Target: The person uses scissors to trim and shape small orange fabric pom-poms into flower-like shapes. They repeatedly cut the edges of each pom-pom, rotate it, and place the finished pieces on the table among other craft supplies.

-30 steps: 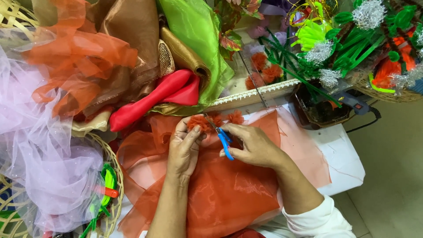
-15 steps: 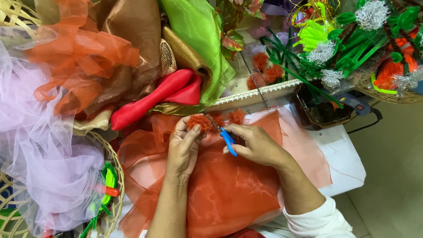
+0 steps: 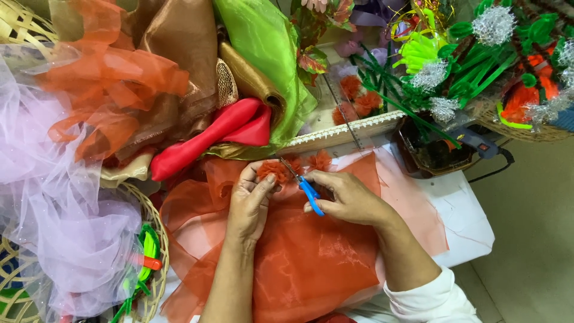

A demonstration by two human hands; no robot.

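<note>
Head view: my left hand (image 3: 250, 203) pinches a frilly orange fabric flower (image 3: 274, 170) near the table's (image 3: 463, 221) far edge; my right hand (image 3: 347, 196) grips blue-handled scissors (image 3: 306, 188) touching it. Sheer orange cloth (image 3: 311, 263) lies beneath. Fabric piles (image 3: 179, 78) crowd the left; bare tabletop lies right.

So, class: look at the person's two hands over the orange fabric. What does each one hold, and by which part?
The right hand holds small blue-handled scissors by the handles. The left hand pinches a frilly orange fabric pompom at its lower edge.
</note>
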